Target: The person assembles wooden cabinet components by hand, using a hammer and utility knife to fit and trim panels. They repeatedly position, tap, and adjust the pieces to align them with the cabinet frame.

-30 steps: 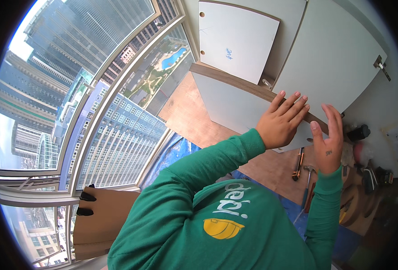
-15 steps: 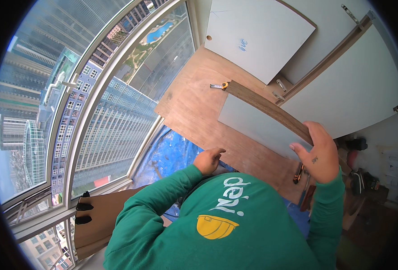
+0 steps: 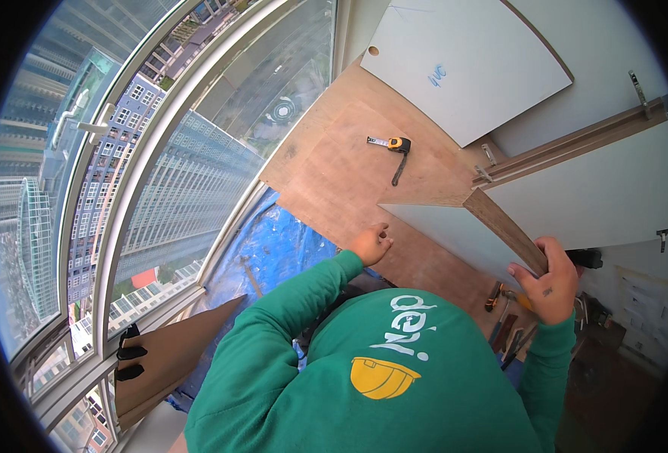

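Note:
My right hand (image 3: 551, 283) grips one end of a white-faced board (image 3: 443, 230) by its brown wood-grain edge, thumb on one side and fingers on the other. The board stands on its edge over a plywood sheet (image 3: 326, 174). My left hand (image 3: 371, 243) hovers nearer my body with loosely curled fingers and nothing visible in them. Beyond the board, a yellow and black tape measure (image 3: 399, 145) lies on the plywood, a short length of blade out and a dark strap trailing.
A white panel with blue marking (image 3: 462, 68) leans at the back, near wooden panels with metal hinges (image 3: 640, 90). Windows (image 3: 220, 143) line the left side. Blue sheeting (image 3: 273, 241) covers the floor; cardboard (image 3: 168, 362) stands at lower left. Hand tools (image 3: 494, 296) lie near my right forearm.
The board's far end has swung nearer and to the right, uncovering the whole tape measure. My right hand keeps its hold, slightly lower. My left hand has shifted slightly right and farther out.

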The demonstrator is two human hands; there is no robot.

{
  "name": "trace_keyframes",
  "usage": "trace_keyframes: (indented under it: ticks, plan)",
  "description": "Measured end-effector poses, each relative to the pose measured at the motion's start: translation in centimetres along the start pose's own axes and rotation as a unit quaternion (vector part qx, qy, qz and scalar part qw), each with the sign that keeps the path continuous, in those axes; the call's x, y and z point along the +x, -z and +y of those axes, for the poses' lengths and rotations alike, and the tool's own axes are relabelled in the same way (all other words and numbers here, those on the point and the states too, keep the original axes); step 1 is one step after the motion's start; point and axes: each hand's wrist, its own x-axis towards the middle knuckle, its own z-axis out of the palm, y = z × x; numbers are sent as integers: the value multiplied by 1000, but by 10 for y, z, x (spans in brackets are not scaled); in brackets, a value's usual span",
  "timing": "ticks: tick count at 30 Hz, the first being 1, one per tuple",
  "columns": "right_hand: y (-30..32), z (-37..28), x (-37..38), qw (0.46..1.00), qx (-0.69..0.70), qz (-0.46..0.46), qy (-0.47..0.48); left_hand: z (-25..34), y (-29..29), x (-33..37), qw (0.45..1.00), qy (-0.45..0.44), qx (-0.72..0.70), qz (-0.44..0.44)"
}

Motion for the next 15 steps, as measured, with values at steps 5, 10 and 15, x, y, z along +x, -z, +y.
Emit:
trace_keyframes:
  ticks: [5,10,15]
  plan:
    - [-4,2,-5,999,25,14,18,-10,17,6,1000,2,10,-6]
    - [-3,1,-15,998,66,-2,-14,-19,37,13,997,-6,42,-68]
    - [27,2,-30,994,105,21,9,-21,35,14,994,6,50,-95]
